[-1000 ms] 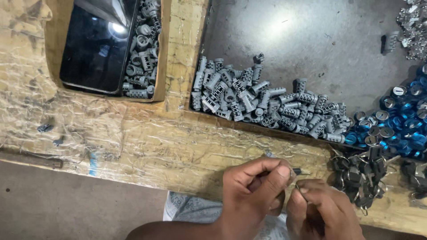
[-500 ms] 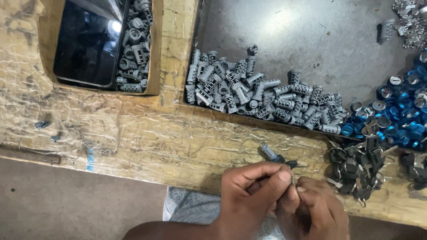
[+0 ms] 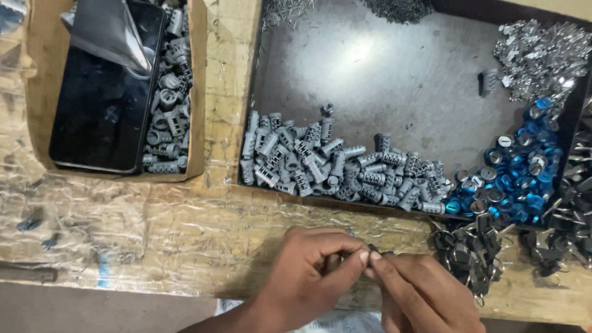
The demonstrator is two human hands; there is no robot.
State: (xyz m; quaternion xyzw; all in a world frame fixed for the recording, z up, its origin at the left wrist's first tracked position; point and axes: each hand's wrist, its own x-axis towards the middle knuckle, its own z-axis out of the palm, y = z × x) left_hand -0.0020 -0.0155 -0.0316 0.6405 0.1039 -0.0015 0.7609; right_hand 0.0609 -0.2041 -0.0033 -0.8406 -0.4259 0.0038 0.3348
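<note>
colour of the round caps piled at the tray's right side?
Bright blue, some with silver faces: the round caps in the dark metal tray. Head view, the only one.

- Two bare hands are seen, the left hand (image 3: 308, 271) at about seven o'clock and the right hand (image 3: 419, 296) at five o'clock.
- No gloves, rings or sleeves are worn.

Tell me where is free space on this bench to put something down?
Free: tray floor above the grey cylinders; bench below the box, beside the left hand. Crowded: blue caps and keys at right.
</note>
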